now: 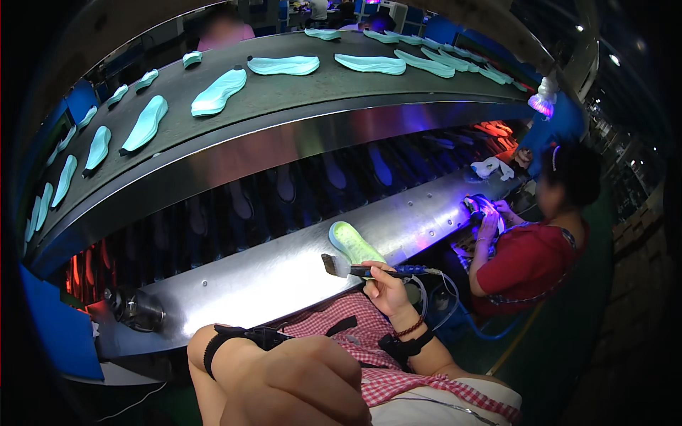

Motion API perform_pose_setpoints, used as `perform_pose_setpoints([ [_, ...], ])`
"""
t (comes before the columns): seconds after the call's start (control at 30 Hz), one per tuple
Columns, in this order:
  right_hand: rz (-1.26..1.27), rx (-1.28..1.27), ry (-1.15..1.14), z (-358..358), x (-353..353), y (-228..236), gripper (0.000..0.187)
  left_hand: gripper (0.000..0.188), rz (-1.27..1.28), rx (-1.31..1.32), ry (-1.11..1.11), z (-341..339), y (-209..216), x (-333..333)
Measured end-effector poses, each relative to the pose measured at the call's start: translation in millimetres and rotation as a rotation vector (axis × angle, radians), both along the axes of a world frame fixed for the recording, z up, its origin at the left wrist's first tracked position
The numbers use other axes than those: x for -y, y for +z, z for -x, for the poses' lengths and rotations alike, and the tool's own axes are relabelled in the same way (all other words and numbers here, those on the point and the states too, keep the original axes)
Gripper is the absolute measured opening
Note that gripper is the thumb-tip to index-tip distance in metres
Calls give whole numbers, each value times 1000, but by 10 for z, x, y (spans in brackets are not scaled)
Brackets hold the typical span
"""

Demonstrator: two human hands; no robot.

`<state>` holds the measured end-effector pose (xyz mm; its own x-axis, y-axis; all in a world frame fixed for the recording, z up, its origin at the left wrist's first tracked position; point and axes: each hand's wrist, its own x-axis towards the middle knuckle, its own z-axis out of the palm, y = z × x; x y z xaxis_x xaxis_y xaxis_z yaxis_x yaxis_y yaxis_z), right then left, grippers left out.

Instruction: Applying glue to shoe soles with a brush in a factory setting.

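Note:
My right hand (pixel 387 290) pinches the dark handle of a glue brush (pixel 341 267). Its wide bristles point left, and clear tubing (pixel 444 284) runs from the handle's back end. Just behind the brush, a pale green-yellow shoe sole (pixel 348 240) with a light blue edge lies on the shiny metal ledge (pixel 249 273). The hand and brush partly overlap its near end. Close to the camera, my left hand (pixel 302 380) is raised with its fingers curled. Whatever it may hold is hidden.
Beyond the ledge, dark uppers or soles stand in a glowing lower rack (pixel 284 184). Above it, a conveyor belt (pixel 170 117) carries several turquoise soles (pixel 220 91). A co-worker in red (pixel 529 263) handles a shoe (pixel 483 209) at the right. A dark rounded object (pixel 138 309) sits at the ledge's left end.

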<state>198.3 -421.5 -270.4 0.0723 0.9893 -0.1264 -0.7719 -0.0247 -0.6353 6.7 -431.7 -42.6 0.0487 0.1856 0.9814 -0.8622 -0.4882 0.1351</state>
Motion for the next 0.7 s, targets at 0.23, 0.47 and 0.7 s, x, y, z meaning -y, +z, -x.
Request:
perform_pose_setpoints([
  [0.23,-7,-27,21,-42,-16,-61,21,19,25,16,-17,-39,-9,-24],
  [0.47,23,-11,-7,-61,-19,-70,23,19,40,33,-12,-61,-7,-27],
  [0.7,14,-25,1,-67,-26,-72,23,20,77,49,6,-35,44,61],
])
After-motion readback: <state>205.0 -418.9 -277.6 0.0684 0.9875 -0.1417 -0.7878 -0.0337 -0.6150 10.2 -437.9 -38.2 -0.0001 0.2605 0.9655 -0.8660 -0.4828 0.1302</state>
